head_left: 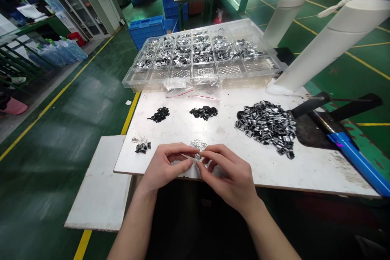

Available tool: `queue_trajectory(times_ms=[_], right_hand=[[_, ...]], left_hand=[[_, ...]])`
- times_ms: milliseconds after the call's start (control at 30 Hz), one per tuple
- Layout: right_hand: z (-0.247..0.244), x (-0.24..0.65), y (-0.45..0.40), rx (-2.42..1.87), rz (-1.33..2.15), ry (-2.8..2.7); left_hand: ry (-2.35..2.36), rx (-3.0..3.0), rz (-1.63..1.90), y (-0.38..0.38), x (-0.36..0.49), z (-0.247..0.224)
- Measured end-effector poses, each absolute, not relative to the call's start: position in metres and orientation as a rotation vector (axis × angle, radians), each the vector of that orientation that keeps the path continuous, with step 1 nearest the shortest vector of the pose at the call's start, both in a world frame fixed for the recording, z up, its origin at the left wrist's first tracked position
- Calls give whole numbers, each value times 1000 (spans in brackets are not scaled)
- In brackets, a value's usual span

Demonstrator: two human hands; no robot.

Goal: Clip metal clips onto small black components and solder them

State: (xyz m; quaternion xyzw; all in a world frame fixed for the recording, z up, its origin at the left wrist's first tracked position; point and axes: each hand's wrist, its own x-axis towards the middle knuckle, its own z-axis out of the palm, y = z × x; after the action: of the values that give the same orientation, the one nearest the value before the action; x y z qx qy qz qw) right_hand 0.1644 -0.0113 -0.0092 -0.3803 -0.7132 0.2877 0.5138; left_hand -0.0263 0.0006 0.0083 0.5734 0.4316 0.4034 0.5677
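Over the white workbench (317, 172), the left hand (166, 165) and right hand (227, 176) pinch a tiny metal clip (198, 156) between their fingertips, just beside a small heap of silvery wire pieces (198, 144).

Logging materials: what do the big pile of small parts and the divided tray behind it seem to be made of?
The pile of small parts looks like stamped sheet metal, dark-faced with bright glinting edges, possibly coated. The divided tray looks like clear moulded plastic: its walls are see-through.
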Motion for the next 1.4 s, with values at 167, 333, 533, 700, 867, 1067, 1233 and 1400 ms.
queue_trajectory(times_ms=[167,333,533,700,867,1067,1233,1400], right_hand=[[-8,164,-11,-918,725,-1694],[-7,163,-10,-943,766,-1692],[-6,164,-8,-966,827,-1670],[-5,164,-9,-943,857,-1636],[-4,165,-9,-928,828,-1644],[-5,165,-9,-929,824,-1647],[-4,166,-9,-942,818,-1654],[-6,166,-7,-926,779,-1668]], left_hand=[[1084,1383,953,0,-22,9],[1157,1430,1023,1,-18,10],[1149,1452,1068,1,-18,9],[1133,1465,1078,1,-17,8],[1122,1452,1081,2,-15,9],[1164,1421,1068,-2,-16,6],[1173,1378,1092,-4,-17,3],[1183,1336,1036,-3,-18,6]])
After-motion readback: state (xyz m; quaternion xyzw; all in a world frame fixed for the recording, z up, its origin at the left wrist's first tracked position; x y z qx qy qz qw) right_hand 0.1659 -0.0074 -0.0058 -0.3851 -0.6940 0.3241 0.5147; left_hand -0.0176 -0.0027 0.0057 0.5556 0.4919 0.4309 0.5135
